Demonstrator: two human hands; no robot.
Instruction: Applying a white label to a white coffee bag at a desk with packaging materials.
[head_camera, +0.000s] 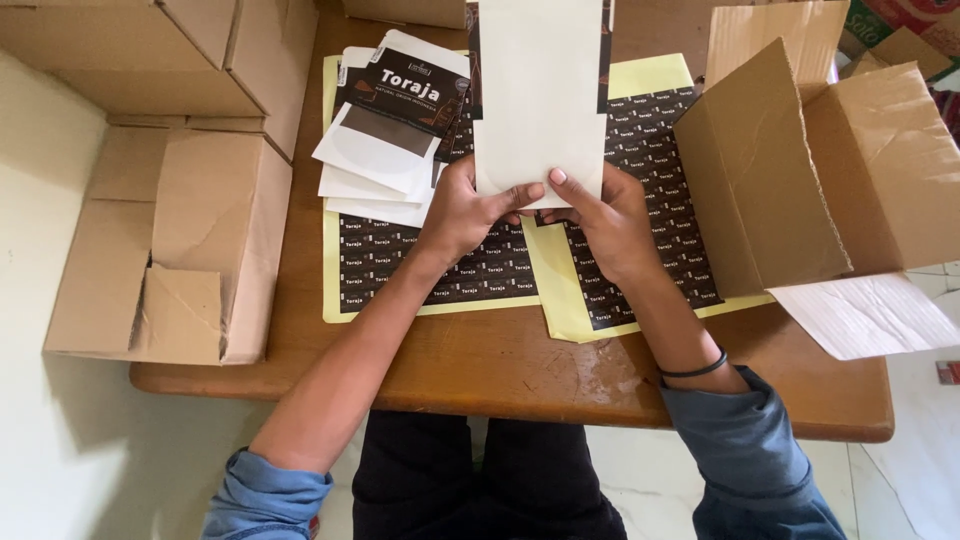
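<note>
At the bottom of the frame I see my dark trousers and two blue sleeves pushed up, bare forearms rising toward the centre. A thin black band (697, 368) circles my right wrist.

My left hand (468, 212) sits just left of centre, fingers curled under and thumb laid flat across the lower edge of a white pouch (540, 95), pinching it. My right hand (605, 222) mirrors it just right of centre, thumb pressed on the same lower edge, fingers closed behind. Both hands grip the pouch, which stands tall and plain-faced from the centre up to the top edge of the frame, lifted above the table.

Under my hands lie two yellow sheets (566, 300) covered with rows of small dark labels, overlapping in the middle of the frame. Just beyond the left hand, upper centre-left, a loose stack of white pouches (372, 165) is fanned out, the top one bearing a dark label.

All this rests on a brown wooden table (470, 365), its near edge worn and scuffed. An open cardboard box (810, 170) fills the upper right, flaps spread, one hanging over the table's corner. Two more cardboard boxes (170, 240) stand at the left, off the table's edge. Pale floor shows at lower left and lower right.
</note>
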